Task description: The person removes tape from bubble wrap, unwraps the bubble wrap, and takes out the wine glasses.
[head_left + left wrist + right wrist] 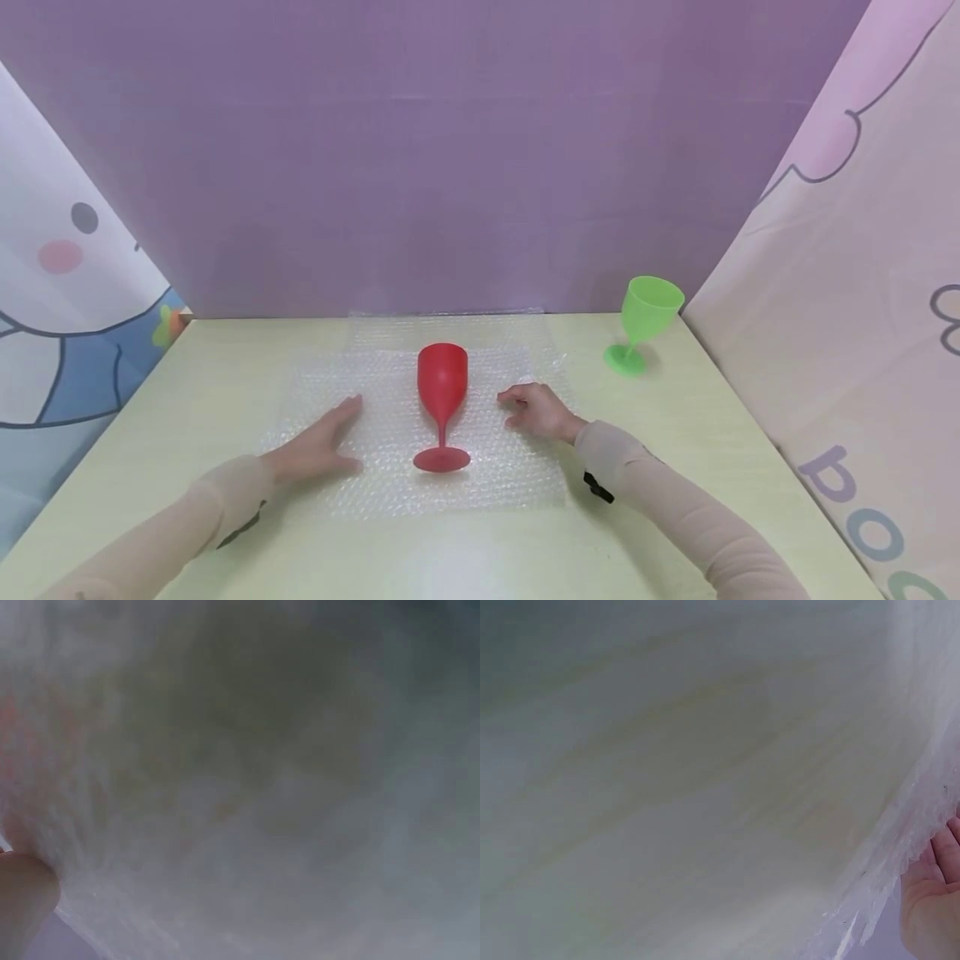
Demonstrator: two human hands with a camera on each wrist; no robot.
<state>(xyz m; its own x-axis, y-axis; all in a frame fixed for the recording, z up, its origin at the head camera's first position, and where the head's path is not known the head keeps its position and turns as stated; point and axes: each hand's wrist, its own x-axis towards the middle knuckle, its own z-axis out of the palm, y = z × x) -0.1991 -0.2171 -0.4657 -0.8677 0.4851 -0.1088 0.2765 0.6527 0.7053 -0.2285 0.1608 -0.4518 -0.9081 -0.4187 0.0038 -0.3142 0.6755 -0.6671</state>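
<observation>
A red plastic goblet [442, 379] lies on a sheet of clear bubble wrap [386, 425] in the middle of the table, bowl toward the back wall and foot toward me. To its left, my left hand [315, 448] rests over the wrap with fingers stretched and thumb spread apart. My right hand [538, 411] is on the goblet's other side at the wrap's right part, fingers loosely bent. Neither hand touches the goblet. Blurred translucent film [247, 847] fills most of the left wrist view. Similar film [705, 825] covers much of the right wrist view, beside the fingers.
A green goblet [649, 310] stands upright at the back right of the pale table [450, 554]. Behind the table rises a purple wall [450, 167]. Printed cloth panels [847, 333] flank both sides.
</observation>
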